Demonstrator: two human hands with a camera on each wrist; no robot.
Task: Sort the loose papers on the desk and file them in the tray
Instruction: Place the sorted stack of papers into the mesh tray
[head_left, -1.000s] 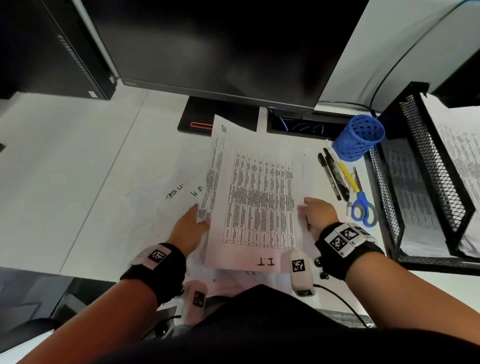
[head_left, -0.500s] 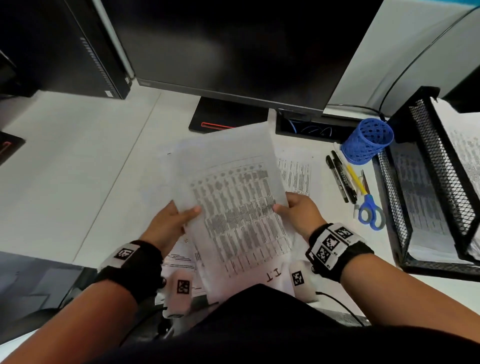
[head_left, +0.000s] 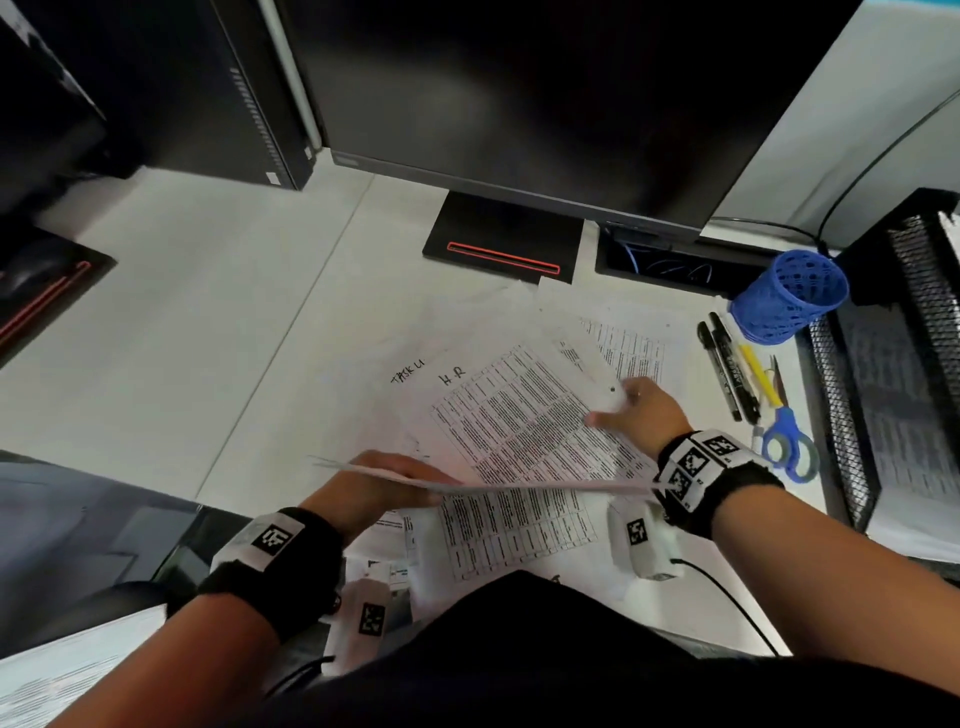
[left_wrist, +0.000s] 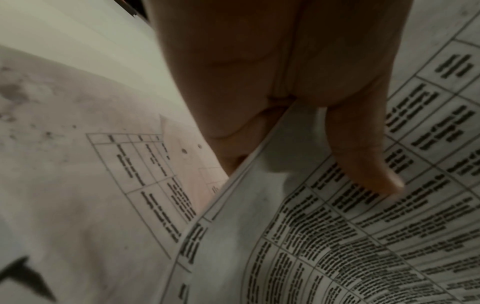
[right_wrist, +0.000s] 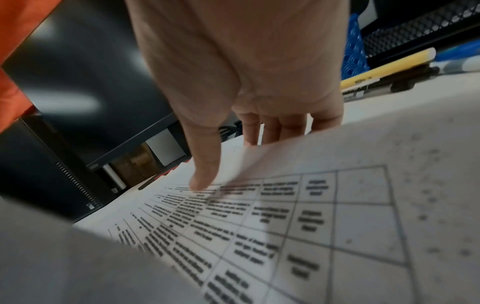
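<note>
Printed sheets lie fanned over the white desk (head_left: 182, 312); one is marked "H R" (head_left: 519, 415), another "TASK LI" (head_left: 408, 371). My left hand (head_left: 384, 480) holds one table sheet (head_left: 545, 484) nearly flat above them, seen edge-on. Its thumb (left_wrist: 363, 144) lies on top of that sheet (left_wrist: 337, 236) and the fingers are hidden beneath. Further right, my right hand (head_left: 631, 408) pinches the corner of a sheet on the pile, thumb (right_wrist: 205, 164) on top, fingers under the lifted edge (right_wrist: 363, 139). The black mesh tray (head_left: 841, 415) stands at the right with papers in it.
A monitor (head_left: 519, 104) and its stand base (head_left: 498, 239) are at the back, a computer tower (head_left: 208, 88) back left. A blue mesh cup (head_left: 789, 296) lies tipped beside the tray, with markers (head_left: 727, 374), a yellow pen (head_left: 758, 374) and blue scissors (head_left: 789, 441).
Both hands held the table sheet up facing me. Now the left hand alone holds it, lowered flat, and the right hand has let go and reached to the sheets on the desk.
</note>
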